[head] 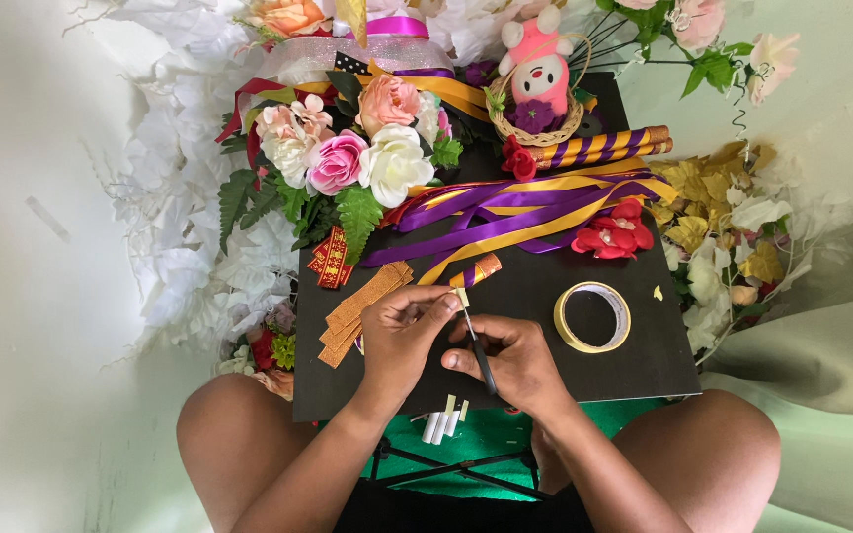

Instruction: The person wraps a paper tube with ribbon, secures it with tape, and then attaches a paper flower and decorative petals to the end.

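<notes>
Black board (545, 286) across the lap serves as workbench: left hand (402, 331) pinches a small tape piece (462, 296), right hand (510, 360) closed around scissors (479, 355) (blades at it); tape roll (592, 317) just beside.

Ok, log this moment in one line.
left hand: pinching tape bit | right hand: holding scissors | tape roll: on board
</notes>
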